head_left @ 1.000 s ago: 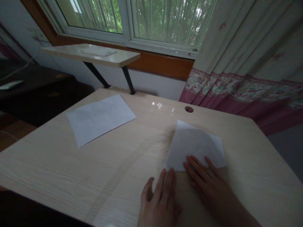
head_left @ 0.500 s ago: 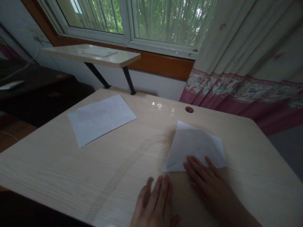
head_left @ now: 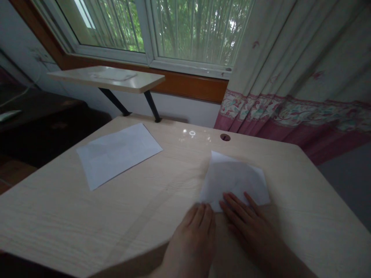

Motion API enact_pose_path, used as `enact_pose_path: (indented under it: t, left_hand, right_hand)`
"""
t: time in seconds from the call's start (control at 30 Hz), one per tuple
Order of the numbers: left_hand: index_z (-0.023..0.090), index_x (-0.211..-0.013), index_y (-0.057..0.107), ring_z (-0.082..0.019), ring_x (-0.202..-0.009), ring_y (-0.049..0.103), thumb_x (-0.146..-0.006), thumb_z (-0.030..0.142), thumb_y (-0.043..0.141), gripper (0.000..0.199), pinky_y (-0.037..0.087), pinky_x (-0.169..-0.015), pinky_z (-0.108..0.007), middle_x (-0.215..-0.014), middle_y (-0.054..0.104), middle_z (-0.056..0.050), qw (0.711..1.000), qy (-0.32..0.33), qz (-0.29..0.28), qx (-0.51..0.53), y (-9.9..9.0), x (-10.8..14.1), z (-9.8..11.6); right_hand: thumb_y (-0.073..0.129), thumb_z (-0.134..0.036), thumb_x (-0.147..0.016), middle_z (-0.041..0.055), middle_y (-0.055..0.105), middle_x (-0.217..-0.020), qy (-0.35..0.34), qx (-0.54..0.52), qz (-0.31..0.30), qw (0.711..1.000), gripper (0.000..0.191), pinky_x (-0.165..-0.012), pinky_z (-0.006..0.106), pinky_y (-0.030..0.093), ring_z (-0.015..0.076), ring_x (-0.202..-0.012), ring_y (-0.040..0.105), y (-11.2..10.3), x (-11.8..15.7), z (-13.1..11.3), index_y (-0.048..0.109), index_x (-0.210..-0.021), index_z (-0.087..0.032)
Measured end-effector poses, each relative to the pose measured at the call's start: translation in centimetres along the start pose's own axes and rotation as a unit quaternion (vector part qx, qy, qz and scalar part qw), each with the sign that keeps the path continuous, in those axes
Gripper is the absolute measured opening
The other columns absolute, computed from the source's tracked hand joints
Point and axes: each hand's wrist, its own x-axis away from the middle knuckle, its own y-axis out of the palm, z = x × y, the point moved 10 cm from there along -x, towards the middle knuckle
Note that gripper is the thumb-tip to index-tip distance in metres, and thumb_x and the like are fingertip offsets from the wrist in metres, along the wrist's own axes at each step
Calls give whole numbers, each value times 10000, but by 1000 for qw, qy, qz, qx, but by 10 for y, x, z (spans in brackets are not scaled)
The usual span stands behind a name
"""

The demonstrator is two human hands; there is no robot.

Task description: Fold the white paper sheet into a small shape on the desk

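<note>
A white sheet of paper (head_left: 236, 175) with a folded-looking outline lies on the right half of the desk. My right hand (head_left: 246, 220) rests flat on its near edge, fingers outstretched and slightly spread. At the sheet's near left corner is my left hand (head_left: 197, 227), its fingers bent and pressed together on the paper's edge; its thumb is hidden. A second white sheet (head_left: 118, 154) lies flat on the desk's left part, apart from both hands.
The pale wood-grain desk (head_left: 145, 216) has a round cable hole (head_left: 225, 137) near its back edge. A raised shelf (head_left: 145, 82) on black supports stands at the back left. Behind hang a window (head_left: 191, 34) and a floral curtain (head_left: 278, 77).
My left hand has moved forward to the paper's near left corner, and its fingers have curled together. My right hand stays flat on the sheet. The view has shifted slightly.
</note>
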Motion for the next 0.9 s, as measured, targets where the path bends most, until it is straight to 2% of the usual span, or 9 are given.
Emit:
enact_pose_path:
  t: [0.13,0.23,0.37,0.47,0.57,0.67,0.77,0.9]
  left_hand:
    - [60,-1241,579,-224,-1140,574,-954,256,406,388,432,-944,-326,-1264,622,-118,998,65,-10,-4,15,-1,12]
    - [54,-1268,559,-225,-1142,565,-952,255,413,401,421,-943,-318,-1264,620,-116,996,87,8,-9,17,0,11]
    - [49,-1275,553,-232,-1162,545,-934,264,444,418,392,-973,-316,-1311,585,-125,995,93,42,-18,15,1,11]
    - [48,-1265,565,-228,-1132,555,-931,265,447,416,384,-977,-327,-1327,570,-135,995,92,33,-31,22,-1,15]
    - [40,-1266,568,-228,-1118,554,-931,264,446,421,395,-953,-338,-1349,550,-149,995,87,16,-37,29,-5,18]
    - [32,-1252,577,-227,-1086,557,-929,255,458,410,408,-920,-342,-1340,555,-159,996,85,22,-32,28,-10,18]
    - [46,-1295,538,-218,-1057,561,-947,288,455,432,414,-898,-339,-1309,581,-141,996,84,19,-6,27,-15,16]
    - [87,-1325,510,-213,-1041,567,-964,299,454,422,408,-902,-347,-1256,618,-100,996,83,11,14,29,-19,12]
  right_hand:
    - [392,-174,-971,62,478,-1444,6,3,4,1000,444,-1178,459,118,185,-1343,408,1,0,2,426,-1413,-177]
    - [379,-158,-969,58,496,-1430,5,-2,7,1000,428,-1179,467,117,182,-1337,418,-2,-2,3,458,-1389,-183]
    - [378,-132,-952,68,513,-1413,5,-6,7,1000,444,-1184,464,98,181,-1330,428,-8,-5,1,450,-1390,-148]
    - [328,-63,-921,77,526,-1400,11,-5,11,1000,479,-1188,458,62,173,-1320,439,-10,-5,1,453,-1380,-114]
    - [288,-6,-874,81,535,-1392,26,-28,11,999,543,-1187,447,102,157,-1318,441,-9,-4,5,434,-1388,-105]
    - [259,9,-876,93,568,-1356,45,-68,7,997,550,-1192,442,85,141,-1292,470,-5,-2,12,395,-1401,-83]
    - [247,-20,-919,83,612,-1297,70,-107,7,992,502,-1187,472,83,140,-1203,554,-1,-2,22,411,-1383,-117]
    - [287,-98,-965,44,659,-1209,113,-112,27,987,409,-1151,501,169,157,-1108,614,-6,-6,35,492,-1305,-201]
